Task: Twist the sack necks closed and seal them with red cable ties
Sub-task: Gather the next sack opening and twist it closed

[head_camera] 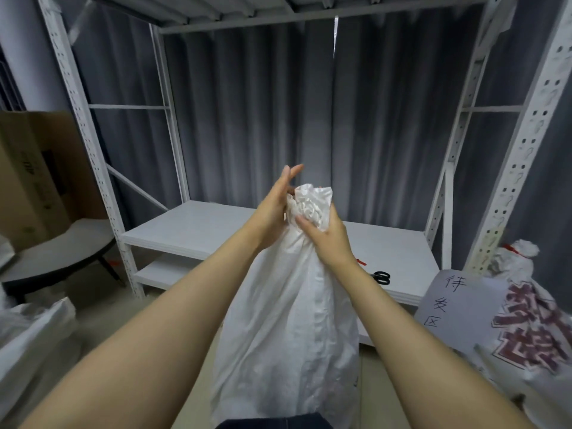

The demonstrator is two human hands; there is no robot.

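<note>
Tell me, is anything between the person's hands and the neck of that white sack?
Nothing visible stands between them. The right hand grips the bunched neck of the white sack, and the left hand presses against its other side with straight fingers.

The left forearm (185,305) and right forearm (402,320) were bare, reaching forward and upward and converging in the middle of the view. The right hand (328,239) was curled round the sack neck (311,205), with its thumb laid across the front. The left hand (274,209) lay against the neck's left side, its fingers (291,174) straight and pointing upward.
</note>
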